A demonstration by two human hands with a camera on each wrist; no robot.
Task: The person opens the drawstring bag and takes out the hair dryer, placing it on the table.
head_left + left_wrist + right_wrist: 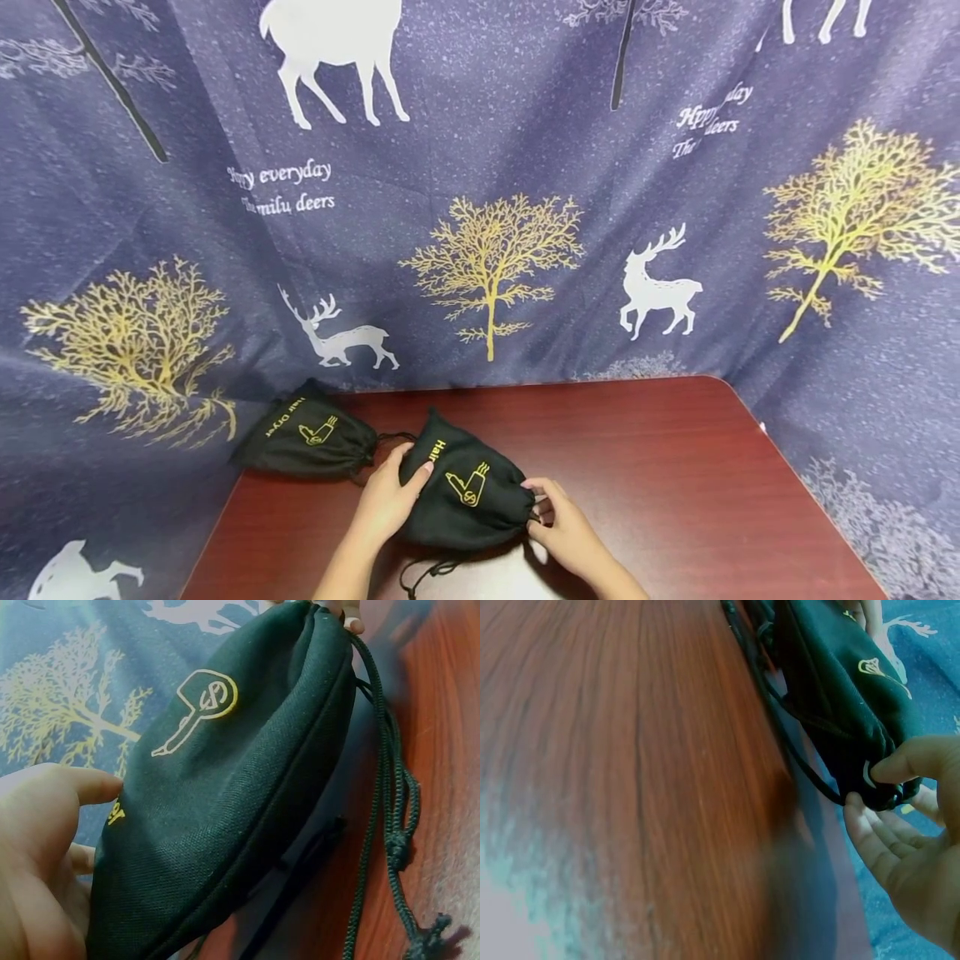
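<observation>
A black drawstring bag [495, 508] with a yellow hair dryer picture and lettering is held between both hands over the table. My left hand [386, 496] grips its wide left end, thumb on the printed face. At the gathered mouth on the other end, my right hand [562, 529] pinches the cloth, thumb and fingers on either side, as the right wrist view shows. The knotted black cord [394, 817] dangles from the mouth in the left wrist view. What the bag contains is hidden.
A second black bag [300, 437], printed "Hair Dryer", lies at the table's back left corner, its cord trailing toward the held bag. The reddish-brown wooden table [675, 467] reaches back to a blue-grey curtain [510, 150] with deer and trees.
</observation>
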